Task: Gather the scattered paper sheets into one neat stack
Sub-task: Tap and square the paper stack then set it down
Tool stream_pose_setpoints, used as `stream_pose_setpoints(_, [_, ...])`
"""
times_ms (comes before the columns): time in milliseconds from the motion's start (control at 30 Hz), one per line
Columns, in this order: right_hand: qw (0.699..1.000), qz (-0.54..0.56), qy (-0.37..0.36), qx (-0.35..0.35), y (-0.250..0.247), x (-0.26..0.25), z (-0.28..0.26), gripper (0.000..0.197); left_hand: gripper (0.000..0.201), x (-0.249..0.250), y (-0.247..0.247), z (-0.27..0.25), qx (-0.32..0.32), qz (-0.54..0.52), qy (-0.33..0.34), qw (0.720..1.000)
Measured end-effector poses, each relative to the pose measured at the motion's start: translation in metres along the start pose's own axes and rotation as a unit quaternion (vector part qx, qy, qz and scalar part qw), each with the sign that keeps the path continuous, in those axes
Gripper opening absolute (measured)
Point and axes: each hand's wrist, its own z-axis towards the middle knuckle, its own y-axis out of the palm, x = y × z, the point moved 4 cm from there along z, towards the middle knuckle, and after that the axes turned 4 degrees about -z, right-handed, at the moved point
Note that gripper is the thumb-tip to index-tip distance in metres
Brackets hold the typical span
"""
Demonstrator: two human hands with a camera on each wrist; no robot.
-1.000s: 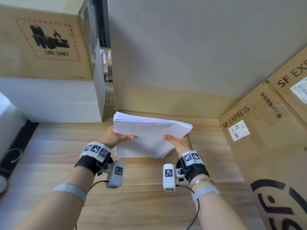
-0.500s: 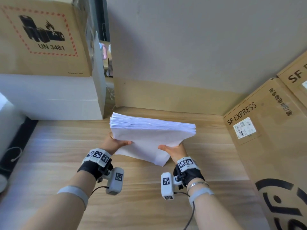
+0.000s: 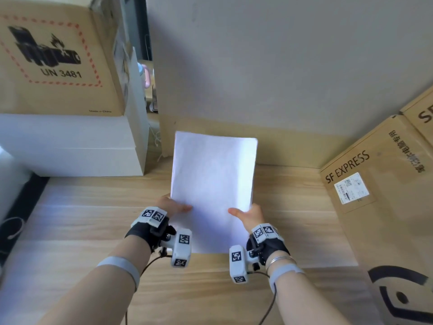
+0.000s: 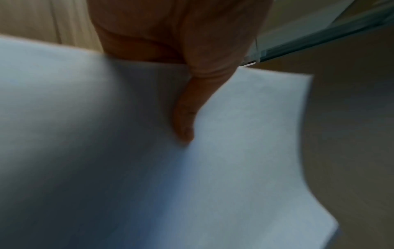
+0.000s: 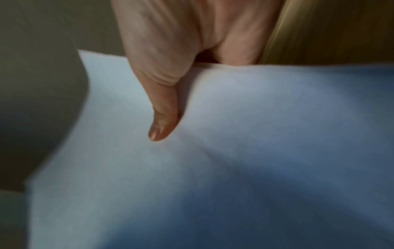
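A stack of white paper sheets stands upright on its short edge above the wooden table, its broad face turned toward me. My left hand grips its left long edge, thumb across the front. My right hand grips the right long edge the same way. In the left wrist view the left thumb presses on the paper. In the right wrist view the right thumb lies on the paper, the other fingers hidden behind it.
A brown carton marked UN 3481 sits on white boxes at the back left. SF Express cartons line the right side. A grey wall panel stands close behind the stack.
The stack has been tipped from lying nearly flat, sheet edges facing me, to standing upright on its short edge. Both hands kept their grip and turned with it.
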Motion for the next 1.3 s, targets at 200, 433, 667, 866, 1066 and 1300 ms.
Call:
stream_pose_setpoints(200, [0.989, -0.108, 0.091, -0.045, 0.001, 0.022, 0.021, 0.096, 0.046, -0.002, 0.024, 0.017, -0.035, 0.099, 0.011, 0.994])
stream_pose_setpoints(433, [0.968, -0.193, 0.147, -0.069, -0.010, 0.032, 0.033, 0.092, 0.052, -0.015, 0.046, 0.043, -0.011, 0.072, -0.038, 0.997])
stream_pose_setpoints(667, [0.955, -0.234, 0.157, -0.094, -0.017, 0.037, 0.047, 0.090, 0.052, -0.022, 0.065, 0.055, 0.015, 0.079, -0.048, 0.996])
stream_pose_setpoints(866, [0.971, -0.178, 0.134, -0.088, -0.018, 0.036, 0.057, 0.082, 0.044, -0.022, 0.070, 0.063, 0.034, 0.060, -0.050, 0.996])
stream_pose_setpoints(1066, [0.990, -0.077, 0.114, -0.041, -0.023, 0.035, 0.059, 0.053, 0.046, -0.019, 0.070, 0.062, 0.063, 0.012, -0.036, 0.997])
stream_pose_setpoints(1300, [0.995, -0.047, 0.084, 0.024, -0.030, 0.037, 0.057, 0.037, 0.043, -0.018, 0.061, 0.060, 0.067, 0.077, -0.003, 0.995])
